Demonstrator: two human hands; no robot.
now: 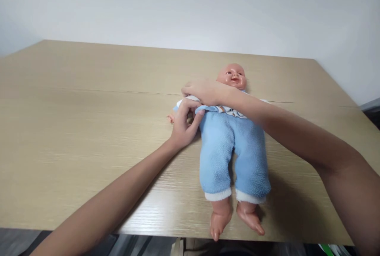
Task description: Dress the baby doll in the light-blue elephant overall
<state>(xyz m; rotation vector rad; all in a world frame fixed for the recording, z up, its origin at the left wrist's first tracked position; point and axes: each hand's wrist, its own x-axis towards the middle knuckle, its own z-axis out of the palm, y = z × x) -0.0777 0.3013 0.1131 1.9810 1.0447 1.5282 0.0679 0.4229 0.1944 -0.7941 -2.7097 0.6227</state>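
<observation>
A baby doll (235, 77) lies on its back on the table, its feet toward me. It wears fluffy light-blue trousers (218, 149) with white cuffs and a top (237, 112) with a printed picture. My left hand (187, 121) is at the doll's side, thumb and fingers pinching the hem of the blue top near the waist. Across the doll's chest reaches my right arm, and my right hand (204, 91) is bent over the sleeve by the shoulder. Its fingertips are mostly hidden. One small doll hand (170, 118) shows beyond my left hand.
The light wooden table (89, 137) has a seam running across it. A pale wall (178, 6) rises behind its far edge. Dark items (372, 109) stand past the right edge, and something green and white (328, 249) is below the front edge.
</observation>
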